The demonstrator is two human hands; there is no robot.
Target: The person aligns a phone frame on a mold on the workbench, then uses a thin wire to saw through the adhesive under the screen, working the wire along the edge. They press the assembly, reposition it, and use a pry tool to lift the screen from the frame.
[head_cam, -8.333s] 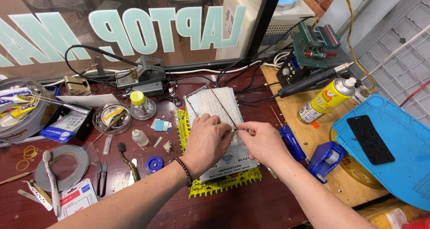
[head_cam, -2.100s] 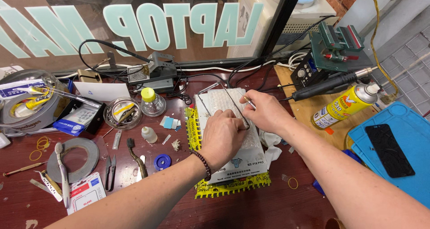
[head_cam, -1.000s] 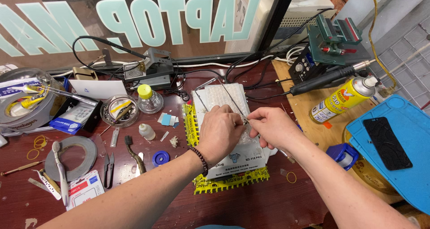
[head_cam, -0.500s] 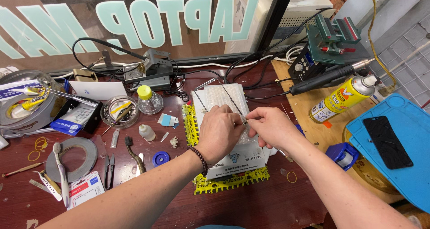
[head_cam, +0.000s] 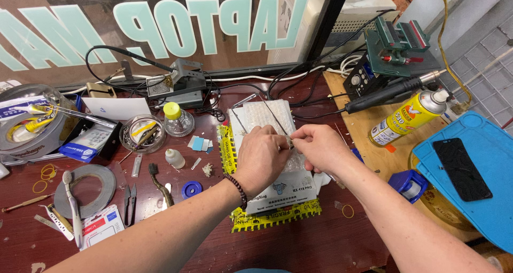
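Bubble-wrapped package (head_cam: 267, 115) is lying on the dark red surface (head_cam: 331, 241), long axis running away from the person, w/ its near half under both hands. Left hand (head_cam: 260, 156) & right hand (head_cam: 319, 146) are meeting over its middle, fingers closed, pinching a small item too tiny to ID.

Electronics repair shop, bench set against a storefront window (head_cam: 160, 32) with large reversed lettering on the glass. Dark red worktop (head_cam: 331, 241) crowded with repair gear: soldering station (head_cam: 184, 83) with trailing black cables, hot-air handpiece (head_cam: 385, 94), small green vise (head_cam: 398, 43), yellow spray can (head_cam: 409, 118), tape rolls (head_cam: 85, 190), tweezers (head_cam: 129, 202). Blue silicone work mat (head_cam: 481, 198) carrying a dark phone (head_cam: 462, 169).
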